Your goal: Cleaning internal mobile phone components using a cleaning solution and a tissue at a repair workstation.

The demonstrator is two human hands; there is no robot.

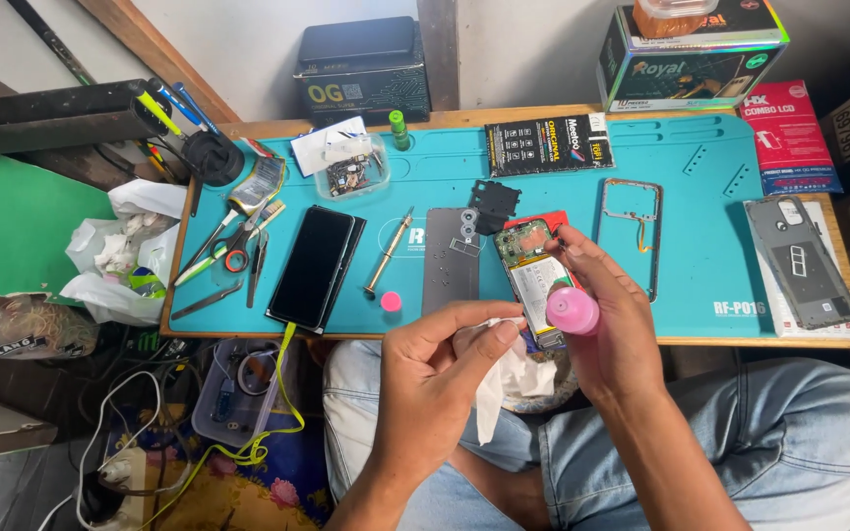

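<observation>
**Opened phone between both hands at near tabletop edge**

Opened phone (533, 280) lying on blue mat (700, 265), long axis running away from the body, near end overhanging the tabletop (769, 341) edge. Right hand (607, 320) directly over its right side, closed around pink-capped bottle (573, 311), cap turned toward the left hand. Left hand (445, 369) just below-left, pinching white cloth (504, 379), cloth touching the phone's near end. Grey back panel (451, 258) lying parallel, just left. Metal frame (630, 231) to the right. Open mat farther right; screwdriver (388, 254) and black phone (311, 267) left.
</observation>
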